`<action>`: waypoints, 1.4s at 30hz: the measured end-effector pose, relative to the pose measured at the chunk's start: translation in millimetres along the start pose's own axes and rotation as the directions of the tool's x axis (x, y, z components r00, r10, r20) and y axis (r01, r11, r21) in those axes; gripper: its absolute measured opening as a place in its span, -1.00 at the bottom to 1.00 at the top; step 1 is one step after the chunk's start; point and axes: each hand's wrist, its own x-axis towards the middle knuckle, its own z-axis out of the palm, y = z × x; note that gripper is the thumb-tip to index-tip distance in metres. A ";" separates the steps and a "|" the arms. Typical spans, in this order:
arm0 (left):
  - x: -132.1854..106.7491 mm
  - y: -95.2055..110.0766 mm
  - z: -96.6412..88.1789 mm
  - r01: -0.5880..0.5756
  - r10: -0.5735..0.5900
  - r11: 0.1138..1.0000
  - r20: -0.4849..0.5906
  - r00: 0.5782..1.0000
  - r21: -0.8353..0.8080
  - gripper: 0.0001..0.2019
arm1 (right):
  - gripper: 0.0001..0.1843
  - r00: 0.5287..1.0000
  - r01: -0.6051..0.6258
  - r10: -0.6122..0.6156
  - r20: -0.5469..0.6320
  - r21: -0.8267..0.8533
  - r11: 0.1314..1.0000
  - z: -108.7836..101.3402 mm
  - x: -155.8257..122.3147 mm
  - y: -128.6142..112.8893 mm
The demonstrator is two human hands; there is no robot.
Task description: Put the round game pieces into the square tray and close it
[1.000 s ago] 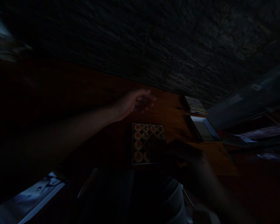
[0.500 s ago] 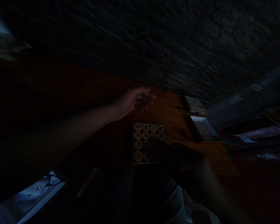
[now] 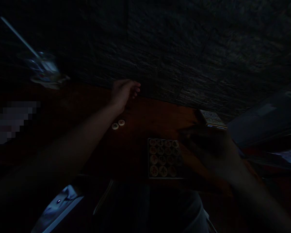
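Observation:
My left hand (image 3: 124, 92) is stretched over the far side of the table by the wall. Its fingers are curled in, and what they may hold is hidden. Two loose xiangqi pieces (image 3: 118, 124) lie on the wood beside my left wrist. A shallow box (image 3: 148, 158) with rows of round xiangqi pieces (image 3: 160, 158), marked in red and black characters, sits at the near edge. My right hand (image 3: 208, 145) hovers just right of that box, deep in shadow. Its fingers reach left, too dark to show whether they hold anything.
A stone-textured wall (image 3: 155, 58) borders the table (image 3: 157, 113) at the back. A glass with a straw (image 3: 42, 66) stands far left. A small patterned box (image 3: 212, 118) lies back right. Below the table edge, a lit picture (image 3: 59, 204) shows at lower left.
My left hand has moved left and toward the wall, its fingers more curled. My right hand has lifted off the piece box to its right. The view has swung left, showing two loose pieces.

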 end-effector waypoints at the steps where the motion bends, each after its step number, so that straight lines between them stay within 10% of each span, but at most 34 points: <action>1: 5.7 1.7 -6.6 0.004 -0.004 0.999 -0.011 1.000 0.051 -0.85 | -0.83 1.000 0.006 -0.005 -0.018 0.031 1.000 2.5 16.6 3.0; 5: 19.0 13.5 -37.4 -0.014 -0.083 0.879 0.183 0.980 0.477 -0.84 | -0.79 0.999 0.050 -0.046 -0.021 0.224 0.973 19.7 81.3 22.4; 8: 15.8 24.1 -60.4 -0.106 -0.330 0.654 0.408 0.851 0.749 -0.80 | -0.79 0.999 -0.007 0.021 -0.040 0.329 0.944 38.0 108.9 43.2; 18: -19.0 16.9 -78.2 -0.147 -0.585 0.541 0.496 0.641 0.828 -0.71 | -0.87 0.967 -0.130 0.216 -0.138 0.462 0.877 67.0 93.5 104.9; 25: -4.4 21.0 -43.3 -0.131 -0.387 0.648 0.473 0.791 0.750 -0.76 | -0.85 0.980 -0.086 0.158 -0.125 0.446 0.891 78.3 94.9 113.3; 31: 0.8 -1.0 40.1 0.031 -0.061 0.993 0.277 0.959 0.113 -0.69 | -0.80 0.989 -0.059 0.119 -0.093 0.485 0.872 84.4 91.5 110.1; 36: -10.6 -30.0 88.6 0.209 -0.167 0.969 0.275 0.947 -0.130 -0.78 | -0.57 0.982 -0.047 0.139 -0.125 0.555 0.831 80.8 91.0 104.5; 42: -25.4 -40.6 80.5 0.268 -0.203 0.952 0.352 0.914 -0.146 -0.84 | -0.48 0.989 -0.036 0.113 -0.095 0.590 0.807 79.1 89.9 100.3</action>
